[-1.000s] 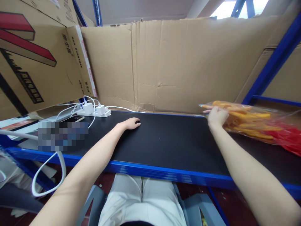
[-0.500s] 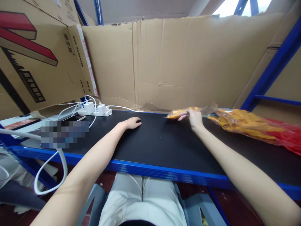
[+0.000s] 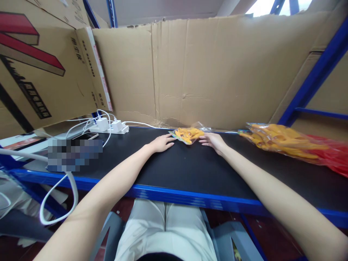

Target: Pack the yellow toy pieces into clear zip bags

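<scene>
Lying between hands: small packet (image 3: 189, 134) rested at the far edge of the black surface (image 3: 190, 166), by the cardboard wall (image 3: 206, 72).
Long axis: it ran left to right, parallel to that far edge.
Left hand (image 3: 161, 143): flat and spread, fingertips just at the packet's left end, pinching nothing.
Right hand (image 3: 213, 140): flat and spread, fingertips at its right end, pinching nothing.
Nearer hand: about equal.
Big bag (image 3: 282, 141): well apart, toward the right edge.

Pixelated patch (image 3: 75, 155) beside phone (image 3: 85, 136)
</scene>
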`<act>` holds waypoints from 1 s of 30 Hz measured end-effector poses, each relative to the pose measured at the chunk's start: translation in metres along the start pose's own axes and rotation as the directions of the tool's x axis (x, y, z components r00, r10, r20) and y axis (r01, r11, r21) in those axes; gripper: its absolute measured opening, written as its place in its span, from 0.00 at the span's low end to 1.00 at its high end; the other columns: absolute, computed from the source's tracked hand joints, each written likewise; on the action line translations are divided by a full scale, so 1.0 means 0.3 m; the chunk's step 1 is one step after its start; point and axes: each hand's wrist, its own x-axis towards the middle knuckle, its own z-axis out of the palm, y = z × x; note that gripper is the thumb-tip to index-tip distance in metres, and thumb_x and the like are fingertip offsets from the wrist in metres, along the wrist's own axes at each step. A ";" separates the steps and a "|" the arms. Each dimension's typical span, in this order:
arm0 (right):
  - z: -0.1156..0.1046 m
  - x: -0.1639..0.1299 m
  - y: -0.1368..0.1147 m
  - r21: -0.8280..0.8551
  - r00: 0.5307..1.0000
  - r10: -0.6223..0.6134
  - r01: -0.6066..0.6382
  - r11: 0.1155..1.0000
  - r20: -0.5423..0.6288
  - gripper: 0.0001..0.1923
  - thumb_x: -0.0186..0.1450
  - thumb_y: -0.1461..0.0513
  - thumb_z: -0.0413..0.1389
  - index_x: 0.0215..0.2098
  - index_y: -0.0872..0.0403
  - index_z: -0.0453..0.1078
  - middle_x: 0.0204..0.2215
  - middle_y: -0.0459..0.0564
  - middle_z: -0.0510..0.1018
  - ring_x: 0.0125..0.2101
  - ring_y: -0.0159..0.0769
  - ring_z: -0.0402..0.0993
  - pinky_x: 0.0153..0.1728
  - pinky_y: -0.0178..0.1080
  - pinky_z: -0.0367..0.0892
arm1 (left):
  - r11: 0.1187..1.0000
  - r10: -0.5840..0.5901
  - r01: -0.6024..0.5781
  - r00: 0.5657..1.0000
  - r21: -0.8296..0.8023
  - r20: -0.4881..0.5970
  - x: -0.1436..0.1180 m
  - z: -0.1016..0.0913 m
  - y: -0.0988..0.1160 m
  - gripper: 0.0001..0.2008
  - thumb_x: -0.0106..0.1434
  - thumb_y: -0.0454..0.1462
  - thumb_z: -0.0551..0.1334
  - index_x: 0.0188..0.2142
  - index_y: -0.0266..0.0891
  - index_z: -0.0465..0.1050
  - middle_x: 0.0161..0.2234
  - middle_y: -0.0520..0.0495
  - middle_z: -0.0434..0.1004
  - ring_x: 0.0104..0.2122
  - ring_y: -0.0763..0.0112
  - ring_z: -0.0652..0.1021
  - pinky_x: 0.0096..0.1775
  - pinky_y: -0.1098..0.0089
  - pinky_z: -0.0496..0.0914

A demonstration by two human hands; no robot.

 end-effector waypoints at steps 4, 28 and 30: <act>0.003 -0.005 0.018 -0.605 0.934 -0.355 0.306 0.735 0.041 0.37 0.52 0.64 0.53 0.60 0.58 0.51 0.57 0.63 0.58 0.53 0.52 0.59 0.49 0.55 0.59 | 1.000 0.010 -0.010 1.000 -0.013 0.021 0.005 0.003 0.017 0.23 0.64 0.46 0.45 0.54 0.41 0.63 0.57 0.47 0.60 0.55 0.66 0.63 0.55 0.68 0.56; 0.048 -0.045 0.014 -0.752 0.669 -0.541 0.652 0.096 0.510 0.29 0.62 0.50 0.46 0.61 0.43 0.50 0.60 0.53 0.52 0.58 0.47 0.52 0.53 0.59 0.47 | 0.956 0.019 0.025 0.989 0.294 -0.145 0.082 -0.027 0.150 0.17 0.63 0.35 0.47 0.36 0.37 0.74 0.40 0.40 0.74 0.44 0.58 0.69 0.46 0.58 0.57; 0.052 -0.051 0.009 -0.751 0.655 -0.554 0.656 0.079 0.514 0.29 0.61 0.49 0.48 0.60 0.43 0.53 0.60 0.53 0.53 0.58 0.48 0.51 0.54 0.60 0.44 | 0.959 0.057 -0.006 0.984 0.282 -0.169 0.097 -0.045 0.158 0.16 0.63 0.35 0.47 0.38 0.38 0.74 0.41 0.41 0.73 0.44 0.59 0.69 0.45 0.59 0.56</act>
